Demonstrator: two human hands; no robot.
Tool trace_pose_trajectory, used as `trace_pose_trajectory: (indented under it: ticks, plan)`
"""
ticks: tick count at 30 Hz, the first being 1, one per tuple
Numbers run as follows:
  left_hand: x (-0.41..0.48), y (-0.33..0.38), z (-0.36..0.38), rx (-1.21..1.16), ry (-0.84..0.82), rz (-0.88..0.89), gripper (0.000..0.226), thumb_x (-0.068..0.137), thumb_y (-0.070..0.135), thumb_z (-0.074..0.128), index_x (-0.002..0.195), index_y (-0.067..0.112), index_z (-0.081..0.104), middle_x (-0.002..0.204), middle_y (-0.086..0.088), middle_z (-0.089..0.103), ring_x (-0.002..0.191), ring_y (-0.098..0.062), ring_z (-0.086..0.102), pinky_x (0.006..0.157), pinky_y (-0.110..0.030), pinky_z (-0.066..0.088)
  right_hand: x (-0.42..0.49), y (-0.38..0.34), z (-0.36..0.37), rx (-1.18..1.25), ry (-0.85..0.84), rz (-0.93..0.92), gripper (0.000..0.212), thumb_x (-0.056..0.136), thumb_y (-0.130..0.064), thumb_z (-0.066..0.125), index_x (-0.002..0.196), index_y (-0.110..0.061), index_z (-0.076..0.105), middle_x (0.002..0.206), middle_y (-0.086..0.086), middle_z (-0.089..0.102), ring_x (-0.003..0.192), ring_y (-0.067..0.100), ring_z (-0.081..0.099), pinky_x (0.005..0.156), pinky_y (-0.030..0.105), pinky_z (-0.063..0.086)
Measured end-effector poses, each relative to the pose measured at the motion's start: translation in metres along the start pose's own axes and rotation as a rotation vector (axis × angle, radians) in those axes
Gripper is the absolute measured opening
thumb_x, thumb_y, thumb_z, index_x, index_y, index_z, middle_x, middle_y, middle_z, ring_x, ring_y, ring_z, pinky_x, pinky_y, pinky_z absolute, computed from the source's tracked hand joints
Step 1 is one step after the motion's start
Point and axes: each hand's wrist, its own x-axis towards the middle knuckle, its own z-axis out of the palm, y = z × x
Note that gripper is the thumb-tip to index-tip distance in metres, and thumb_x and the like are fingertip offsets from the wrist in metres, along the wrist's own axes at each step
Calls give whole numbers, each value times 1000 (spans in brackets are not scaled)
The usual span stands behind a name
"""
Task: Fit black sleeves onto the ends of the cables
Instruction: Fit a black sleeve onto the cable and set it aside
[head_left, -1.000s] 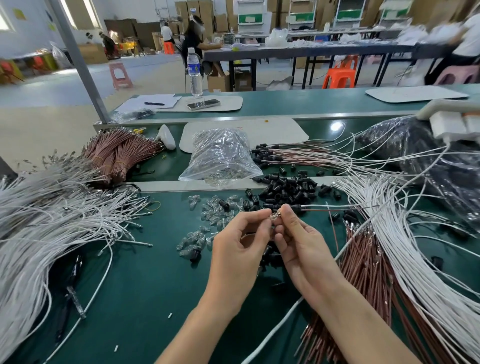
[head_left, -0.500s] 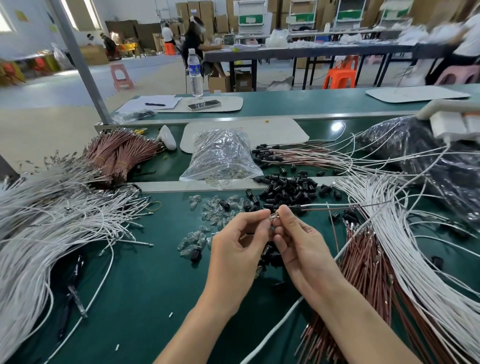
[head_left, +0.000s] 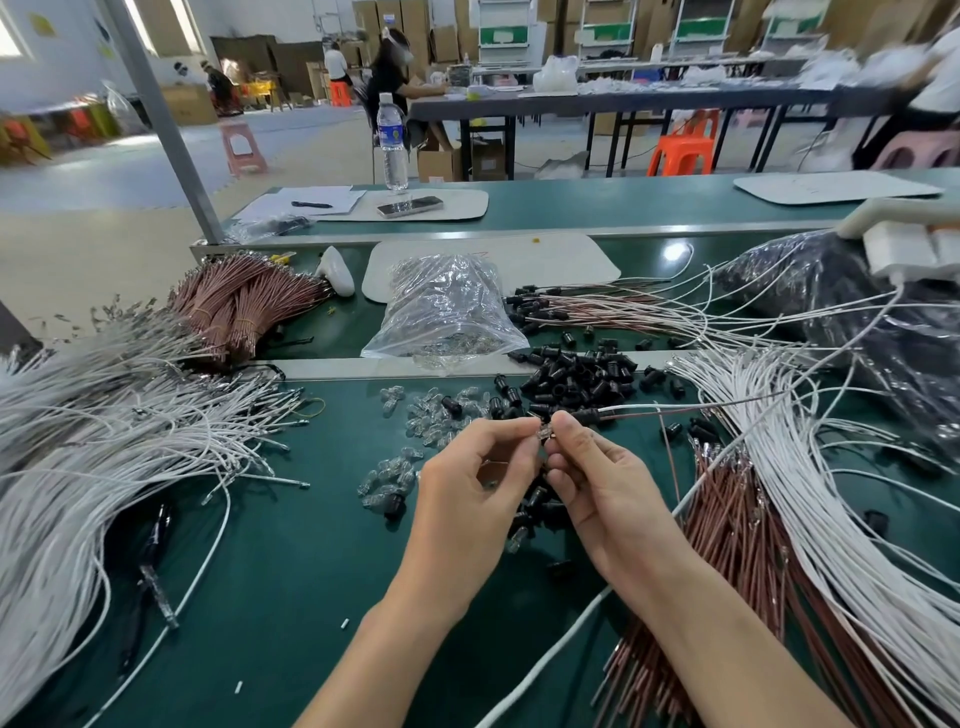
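Just past right hand (head_left: 613, 499) fingertips (head_left: 563, 423), black sleeve (head_left: 589, 415)

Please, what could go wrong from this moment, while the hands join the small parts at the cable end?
1. The left hand pinches a tiny clear part at the black sleeve that the right hand holds; it could slip and vanish among the loose clear pieces beneath.
2. The held cable crosses the white cables; a pull might snag or drag them.
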Motion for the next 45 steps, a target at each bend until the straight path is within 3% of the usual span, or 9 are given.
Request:
trace_pose_trajectory:
  ticks: [10,17,22,26,34,39,41,43,45]
  plan:
    - [-2,-3,-5,73,-25,65,20,98,22,62,111,34,71,104,11,74,100,-15,72,86,-29,58,1,5,-3,-58,-48,-10,17,70,-29,81,75,-13,81,70,3,70,59,6,65,56,13,54]
    - [0,-3,-8,114,-31,63,21,99,19,65,113,34,71,104,15,74,99,-9,72,84,-21,56,0,1,-5,-111,-68,4,29,64,-37,82,78,-12,82,73,4,72,62,5,66,59,14,55]
    - [0,-7,-6,102,-6,24,15,98,23,67,111,30,71,98,14,76,93,-9,73,81,-23,58,2,6,-4,-93,-55,-24,22,65,-31,82,76,-12,81,74,3,72,65,6,67,62,14,55]
    - [0,-6,-6,27,50,-21,13,95,28,66,104,35,72,93,13,77,89,-9,74,78,-18,56,2,6,-4,-90,-119,-36,18,68,-22,81,83,-11,82,78,3,74,70,7,70,64,14,54]
    - [0,-2,-6,30,16,-26,16,97,16,67,104,30,73,93,13,77,87,-7,73,77,-14,54,3,0,-10,-32,-134,65,13,75,-17,78,85,-9,83,80,4,75,71,7,71,64,14,56]
    - [-1,1,-6,29,22,-18,16,97,16,67,103,30,73,93,13,77,88,-8,74,77,-14,54,2,2,-8,19,-114,73,15,69,-17,80,83,-10,82,81,4,74,71,8,71,62,15,56]
    - [-1,0,-6,12,19,-25,15,97,17,67,104,30,73,92,12,77,87,-9,74,78,-16,55,2,2,-8,13,-118,55,21,73,-15,78,93,-12,77,82,3,74,70,7,71,61,15,56]
    - [-2,0,-6,4,21,-26,15,97,18,67,103,30,73,92,11,77,87,-11,74,78,-17,56,2,2,-7,22,-129,46,40,77,-15,75,115,-11,65,83,3,74,70,7,70,61,16,55]
    - [-2,0,-6,-11,18,-32,15,97,19,67,102,31,73,92,9,77,88,-12,75,79,-19,56,2,1,-7,36,-135,41,44,79,-14,73,122,-9,63,81,2,74,69,7,70,62,15,55]
